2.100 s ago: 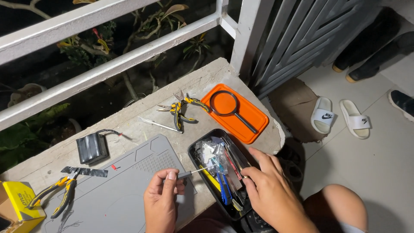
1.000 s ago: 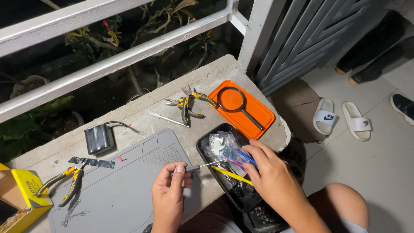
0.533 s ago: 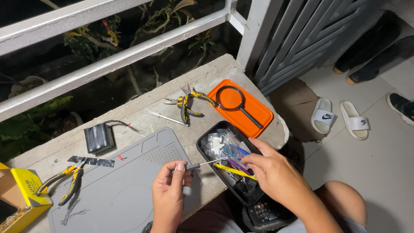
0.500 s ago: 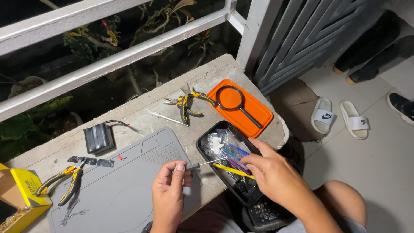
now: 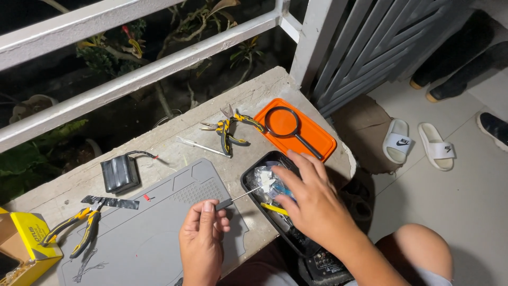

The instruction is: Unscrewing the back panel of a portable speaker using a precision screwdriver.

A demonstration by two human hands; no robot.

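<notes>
The grey work mat point(image 5: 143, 233) lies on a concrete ledge point(image 5: 211, 122) and serves as the reference for everything else. Over the mat's near right part, the left hand point(image 5: 202, 244) is curled, its thumb and fingertips pinched around the dark handle end of a thin metal-shafted tool point(image 5: 241, 195); the shaft runs up and to the right from the mat's right edge toward a black tray point(image 5: 253, 180) that sits just right of the mat. The right hand point(image 5: 312, 200) is over that tray, palm down, fingers loosely bent and spread, the fingertips reaching into a heap of small clear plastic bags point(image 5: 264, 177) at the tray's far end; whether they actually grip a bag cannot be told. A yellow-handled tool point(image 5: 272, 208) lies in the tray, partly under this hand and seemingly touching its thumb side. The tip of the thin tool ends right at the bags, close to the right hand's fingertips. Beyond the tray, farther right of the mat, an orange tray point(image 5: 323, 139) carries a black-rimmed magnifying glass point(image 5: 288, 126). Past the mat's far right corner lie yellow-and-black pliers point(image 5: 228, 130) and a slim white-handled tool point(image 5: 202, 148). Just beyond the mat's far edge sits a black battery pack point(image 5: 119, 173) with red and black wires, and strips of black tape point(image 5: 114, 202) rest on the mat's far left part. At the mat's left edge lie more yellow-handled pliers point(image 5: 74, 230), with a yellow box point(image 5: 26, 241) beside them.
</notes>
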